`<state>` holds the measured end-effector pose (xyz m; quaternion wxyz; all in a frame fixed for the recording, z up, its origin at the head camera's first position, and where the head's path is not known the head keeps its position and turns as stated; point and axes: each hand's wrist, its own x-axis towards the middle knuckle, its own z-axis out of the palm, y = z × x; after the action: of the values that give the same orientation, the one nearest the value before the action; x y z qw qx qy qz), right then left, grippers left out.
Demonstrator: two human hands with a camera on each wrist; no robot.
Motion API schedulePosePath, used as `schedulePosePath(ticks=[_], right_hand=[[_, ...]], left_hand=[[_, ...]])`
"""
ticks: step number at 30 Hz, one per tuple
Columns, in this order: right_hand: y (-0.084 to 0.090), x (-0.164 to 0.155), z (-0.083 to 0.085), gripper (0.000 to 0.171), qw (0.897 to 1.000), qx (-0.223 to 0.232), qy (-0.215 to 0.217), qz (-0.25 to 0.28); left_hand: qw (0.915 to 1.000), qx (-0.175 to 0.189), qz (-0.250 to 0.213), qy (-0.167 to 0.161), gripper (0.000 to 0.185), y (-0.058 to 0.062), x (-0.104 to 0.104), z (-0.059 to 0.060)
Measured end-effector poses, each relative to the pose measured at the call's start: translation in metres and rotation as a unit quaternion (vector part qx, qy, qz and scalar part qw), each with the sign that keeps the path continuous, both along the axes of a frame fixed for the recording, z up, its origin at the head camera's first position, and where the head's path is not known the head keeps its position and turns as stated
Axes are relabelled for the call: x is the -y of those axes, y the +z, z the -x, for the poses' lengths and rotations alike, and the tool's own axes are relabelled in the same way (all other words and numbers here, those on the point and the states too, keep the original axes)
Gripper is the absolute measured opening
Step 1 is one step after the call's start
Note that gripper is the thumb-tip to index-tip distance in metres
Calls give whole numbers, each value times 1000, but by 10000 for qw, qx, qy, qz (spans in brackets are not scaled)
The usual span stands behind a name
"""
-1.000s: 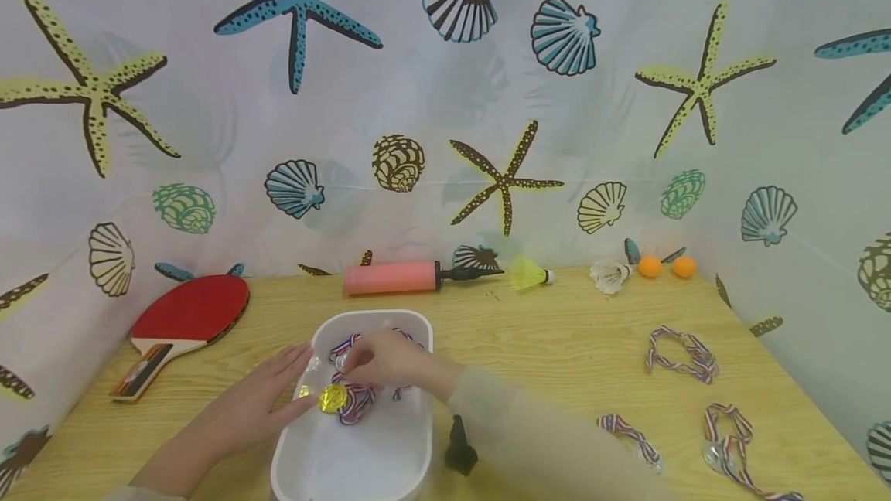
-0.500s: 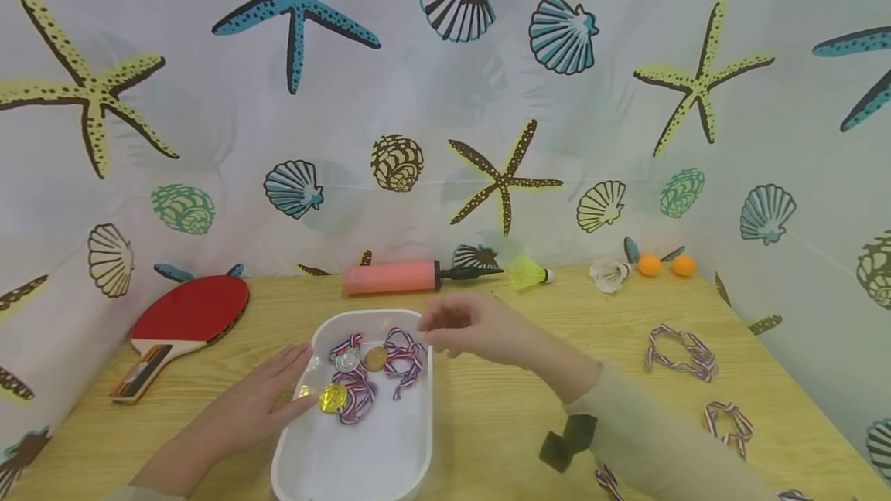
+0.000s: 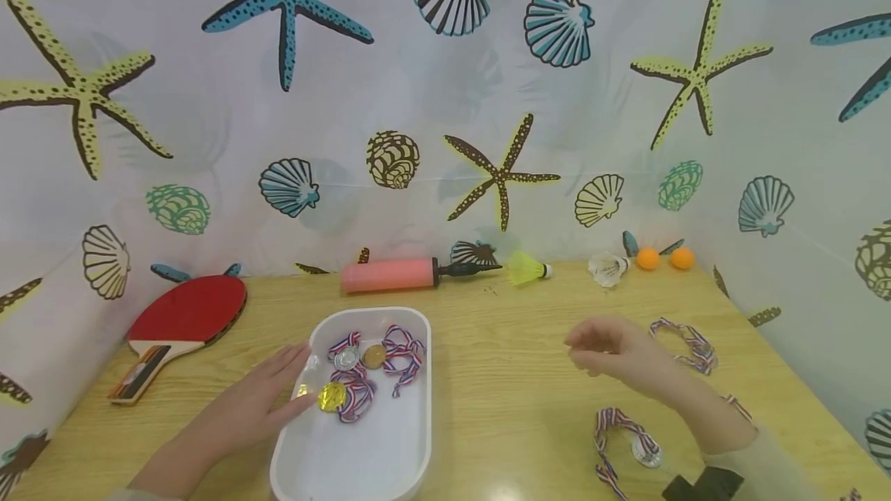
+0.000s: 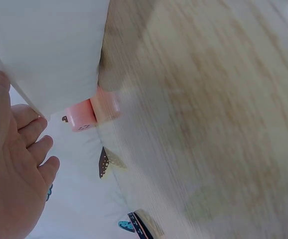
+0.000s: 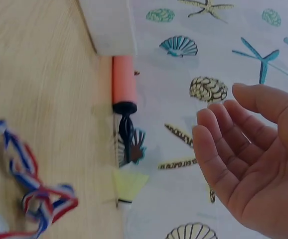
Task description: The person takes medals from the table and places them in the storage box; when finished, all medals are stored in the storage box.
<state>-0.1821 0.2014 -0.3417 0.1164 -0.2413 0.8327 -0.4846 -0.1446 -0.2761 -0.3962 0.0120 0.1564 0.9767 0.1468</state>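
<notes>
A white tray (image 3: pixel 418 377) sits at the front middle of the wooden table (image 3: pixel 508 377). In it lie a gold medal (image 3: pixel 332 397), a silver medal (image 3: pixel 346 359) and a bronze medal (image 3: pixel 373 356) with striped ribbons. My left hand (image 3: pixel 267 397) lies flat against the tray's left rim, fingers straight; in the left wrist view the left hand (image 4: pixel 14 164) lies beside the tray's wall (image 4: pixel 49 50). My right hand (image 3: pixel 616 350) hovers empty over the table right of the tray, fingers loosely curved, as the right wrist view of the right hand (image 5: pixel 248 154) shows. A silver medal on a ribbon (image 3: pixel 643 448) lies just before it.
A red paddle (image 3: pixel 184 315) lies at the left. A pink pump (image 3: pixel 390 275), a yellow shuttlecock (image 3: pixel 525 269), a white shuttlecock (image 3: pixel 607 269) and two orange balls (image 3: pixel 664 258) line the back edge. More ribbons (image 3: pixel 685 342) lie at the right. Patterned cloth walls surround the table.
My right hand left the tray, where it had been at the medals, and swept right across the table, empty. The bronze medal now lies uncovered in the tray. My left hand stayed put.
</notes>
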Motion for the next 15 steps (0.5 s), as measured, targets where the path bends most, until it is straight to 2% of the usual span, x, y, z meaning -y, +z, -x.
schedulePosePath(ticks=[4,9,15], right_hand=[[-15,-34,-5,29,9994,24,-16,-338],[-35,-67,-14,31,9967,86,266,-756],[-56,-92,-21,20,9911,-63,598,-1186]], left_hand=[[10000,-16,-17,-29,76,0,0,1],[10000,55,-68,24,76,-1,1,1],[10000,-24,-48,-36,76,0,1,1]])
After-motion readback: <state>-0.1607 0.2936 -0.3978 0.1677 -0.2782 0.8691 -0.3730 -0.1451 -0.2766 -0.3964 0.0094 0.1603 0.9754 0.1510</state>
